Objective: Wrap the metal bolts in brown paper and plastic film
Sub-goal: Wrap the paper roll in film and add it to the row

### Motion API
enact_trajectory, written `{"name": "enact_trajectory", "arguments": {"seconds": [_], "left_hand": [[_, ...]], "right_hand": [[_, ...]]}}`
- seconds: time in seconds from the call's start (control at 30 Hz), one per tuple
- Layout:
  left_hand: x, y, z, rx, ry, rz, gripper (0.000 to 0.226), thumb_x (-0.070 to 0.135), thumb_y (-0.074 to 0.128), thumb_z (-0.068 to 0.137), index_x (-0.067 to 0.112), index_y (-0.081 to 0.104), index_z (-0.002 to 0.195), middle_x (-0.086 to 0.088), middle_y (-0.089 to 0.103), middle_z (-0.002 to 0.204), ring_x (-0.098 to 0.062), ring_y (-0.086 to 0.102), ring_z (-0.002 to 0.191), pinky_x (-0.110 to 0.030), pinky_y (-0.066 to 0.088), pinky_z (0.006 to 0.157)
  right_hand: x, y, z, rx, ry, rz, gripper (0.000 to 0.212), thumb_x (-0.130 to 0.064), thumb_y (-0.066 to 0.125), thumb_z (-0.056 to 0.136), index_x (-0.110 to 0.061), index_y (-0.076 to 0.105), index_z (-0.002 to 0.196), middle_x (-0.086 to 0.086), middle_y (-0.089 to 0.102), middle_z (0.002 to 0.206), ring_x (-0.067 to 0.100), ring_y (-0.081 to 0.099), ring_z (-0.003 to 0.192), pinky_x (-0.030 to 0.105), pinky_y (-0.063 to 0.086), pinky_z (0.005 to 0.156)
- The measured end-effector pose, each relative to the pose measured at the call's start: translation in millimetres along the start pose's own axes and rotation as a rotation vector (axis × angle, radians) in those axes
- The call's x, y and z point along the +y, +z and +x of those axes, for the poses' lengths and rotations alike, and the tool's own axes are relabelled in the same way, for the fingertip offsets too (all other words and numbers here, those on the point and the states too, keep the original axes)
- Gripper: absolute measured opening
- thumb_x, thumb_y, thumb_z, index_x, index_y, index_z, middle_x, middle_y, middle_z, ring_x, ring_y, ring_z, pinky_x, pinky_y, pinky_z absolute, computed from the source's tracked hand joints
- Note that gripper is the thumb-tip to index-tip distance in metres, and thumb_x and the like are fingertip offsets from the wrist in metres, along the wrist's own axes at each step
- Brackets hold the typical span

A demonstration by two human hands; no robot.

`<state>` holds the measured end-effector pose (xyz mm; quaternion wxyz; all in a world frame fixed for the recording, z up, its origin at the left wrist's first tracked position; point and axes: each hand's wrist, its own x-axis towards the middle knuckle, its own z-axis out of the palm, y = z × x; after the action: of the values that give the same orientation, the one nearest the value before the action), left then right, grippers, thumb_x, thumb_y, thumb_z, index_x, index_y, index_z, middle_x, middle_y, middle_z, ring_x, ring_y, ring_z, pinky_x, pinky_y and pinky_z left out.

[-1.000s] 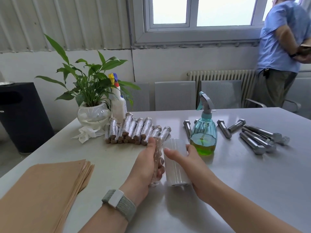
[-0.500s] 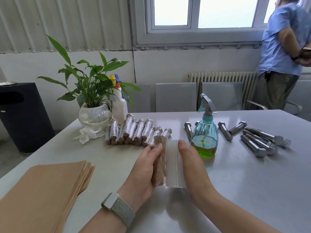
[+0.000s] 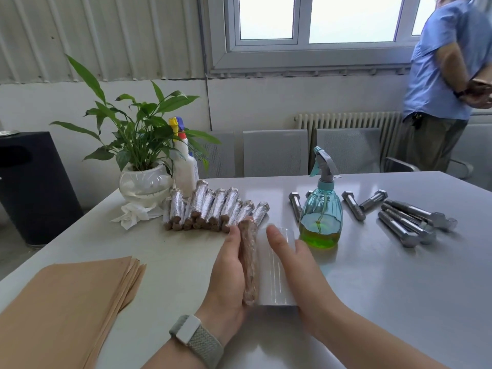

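Observation:
A bolt wrapped in brown paper (image 3: 249, 262) lies lengthwise at the table's middle, with plastic film over it. My left hand (image 3: 227, 278) holds it from the left, fingers straight along its side. A roll of plastic film (image 3: 275, 272) lies just right of it, and my right hand (image 3: 295, 272) rests flat on the roll's right side. A stack of brown paper sheets (image 3: 64, 307) lies at the near left. Several wrapped bolts (image 3: 213, 209) lie in a row behind my hands. Several bare metal bolts (image 3: 410, 219) lie at the right.
A green-filled spray bottle (image 3: 320, 214) stands just behind my right hand. A potted plant (image 3: 143, 179), a white bottle (image 3: 185, 169) and a crumpled tissue (image 3: 133, 214) stand at the back left. A person (image 3: 447, 83) stands by the window at the far right.
Both hands straightened and came together around the wrapped bolt and film roll, which turned to lie lengthwise side by side. The left hand's fingers uncurled from the bolt.

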<state>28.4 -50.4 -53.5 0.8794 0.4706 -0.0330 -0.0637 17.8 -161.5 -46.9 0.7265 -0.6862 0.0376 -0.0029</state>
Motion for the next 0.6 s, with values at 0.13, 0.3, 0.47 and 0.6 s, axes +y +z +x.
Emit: {"name": "enact_trajectory", "arguments": {"seconds": [0.13, 0.3, 0.47, 0.6], "left_hand": [[0, -5, 5, 0.033, 0.149, 0.118, 0.036, 0.044, 0.043, 0.100, 0.021, 0.067, 0.113, -0.012, 0.072, 0.112, -0.027, 0.070, 0.103, -0.036, 0.058, 0.077], [9, -7, 9, 0.081, 0.210, 0.143, 0.043, 0.040, 0.056, 0.086, 0.009, 0.060, 0.115, -0.009, 0.074, 0.093, -0.019, 0.072, 0.081, -0.029, 0.057, 0.066], [6, -10, 10, 0.080, 0.306, 0.179, 0.033, 0.033, 0.066, 0.079, 0.019, 0.063, 0.109, -0.004, 0.069, 0.091, -0.016, 0.068, 0.081, -0.032, 0.057, 0.072], [0, -7, 7, 0.052, 0.265, -0.011, 0.029, 0.025, 0.075, 0.076, 0.026, 0.066, 0.104, -0.002, 0.070, 0.092, -0.016, 0.069, 0.083, -0.031, 0.058, 0.068]], "right_hand": [[1, -1, 1, -0.033, 0.002, 0.071, 0.057, -0.074, 0.055, 0.076, -0.028, 0.060, 0.110, -0.001, 0.071, 0.103, 0.015, 0.069, 0.095, 0.042, 0.056, 0.089], [-4, -7, 3, -0.163, -0.054, 0.138, 0.039, -0.056, 0.065, 0.082, -0.024, 0.069, 0.104, 0.000, 0.076, 0.095, 0.016, 0.073, 0.088, 0.031, 0.056, 0.071], [0, -1, 2, -0.102, -0.176, 0.058, 0.055, -0.064, 0.067, 0.078, -0.017, 0.067, 0.106, 0.003, 0.074, 0.096, 0.019, 0.072, 0.090, 0.033, 0.058, 0.072], [6, 3, 0, -0.008, -0.255, -0.015, 0.067, -0.080, 0.055, 0.069, -0.024, 0.064, 0.106, -0.005, 0.072, 0.098, 0.014, 0.069, 0.095, 0.042, 0.056, 0.086]]}}
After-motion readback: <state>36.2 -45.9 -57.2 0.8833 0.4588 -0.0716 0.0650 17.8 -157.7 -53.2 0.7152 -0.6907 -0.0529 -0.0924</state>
